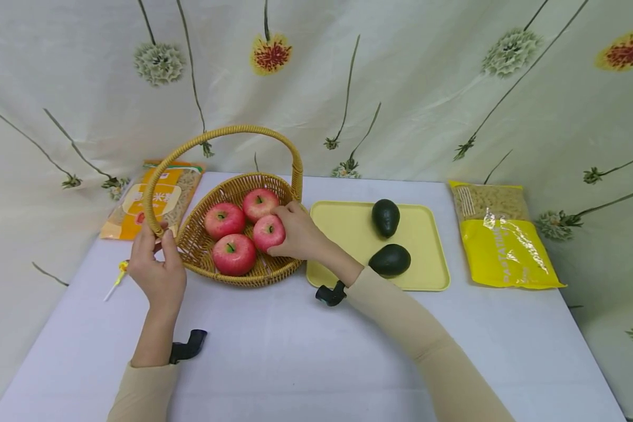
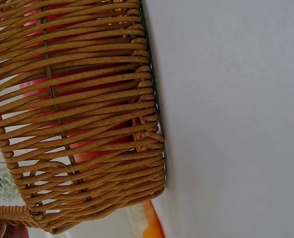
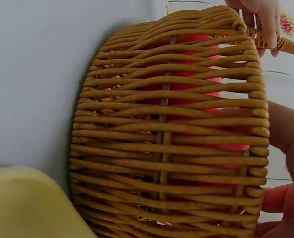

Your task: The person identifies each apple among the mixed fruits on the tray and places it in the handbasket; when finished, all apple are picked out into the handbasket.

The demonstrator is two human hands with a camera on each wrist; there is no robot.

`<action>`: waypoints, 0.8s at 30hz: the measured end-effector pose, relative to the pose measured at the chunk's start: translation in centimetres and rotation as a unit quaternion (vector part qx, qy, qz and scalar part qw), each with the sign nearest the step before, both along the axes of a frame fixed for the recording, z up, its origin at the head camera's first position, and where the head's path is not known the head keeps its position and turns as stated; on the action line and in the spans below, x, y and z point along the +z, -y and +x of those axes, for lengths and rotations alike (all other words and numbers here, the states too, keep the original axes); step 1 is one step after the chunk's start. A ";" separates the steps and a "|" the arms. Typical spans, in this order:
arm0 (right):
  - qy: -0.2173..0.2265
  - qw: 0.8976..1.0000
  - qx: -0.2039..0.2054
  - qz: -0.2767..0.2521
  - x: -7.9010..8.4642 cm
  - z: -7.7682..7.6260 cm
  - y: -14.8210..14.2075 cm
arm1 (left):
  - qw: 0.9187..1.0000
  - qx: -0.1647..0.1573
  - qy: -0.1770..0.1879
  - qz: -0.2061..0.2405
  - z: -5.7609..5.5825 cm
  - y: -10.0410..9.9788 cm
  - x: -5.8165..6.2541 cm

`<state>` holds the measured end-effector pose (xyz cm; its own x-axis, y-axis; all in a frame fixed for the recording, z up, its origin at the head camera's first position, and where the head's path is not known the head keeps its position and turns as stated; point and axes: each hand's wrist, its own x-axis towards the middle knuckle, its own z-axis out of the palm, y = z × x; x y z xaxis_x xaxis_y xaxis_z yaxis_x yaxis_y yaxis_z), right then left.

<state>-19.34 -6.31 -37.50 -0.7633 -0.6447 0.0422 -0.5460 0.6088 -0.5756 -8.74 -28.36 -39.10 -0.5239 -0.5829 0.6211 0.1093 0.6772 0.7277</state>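
A wicker basket point(image 1: 274, 274) with a tall arched handle holds several red apples point(image 1: 234, 254). My left hand point(image 1: 158, 271) grips the lower left end of the handle, thumb and fingers around it. Inside the basket's right side, my right hand point(image 1: 298, 232) holds an apple point(image 1: 268, 232) close against the others. From the left wrist the basket's woven side point(image 2: 72, 109) fills much of the view, with red showing through the gaps. The right wrist view shows the weave point(image 3: 167, 129) too, with part of my right hand point(image 3: 288, 208) behind the rim.
Right of the basket, a yellow tray point(image 1: 343, 220) carries two dark avocados point(image 1: 385, 218). A yellow pasta bag point(image 1: 506, 252) lies farther right. Behind the basket's left side is an orange grain bag point(image 1: 137, 205). A yellow lollipop point(image 1: 120, 274) lies beside my left hand.
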 end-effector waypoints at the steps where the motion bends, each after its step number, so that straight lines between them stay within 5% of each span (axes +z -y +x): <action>1: -0.001 1.000 -0.003 0.009 0.0 -0.1 0.1 | 1.000 0.000 0.000 -0.001 0.0 0.0 0.0; 24: 0.011 0.994 0.026 0.107 0.5 -0.3 1.0 | 1.000 0.001 0.011 -0.009 0.1 0.2 -0.2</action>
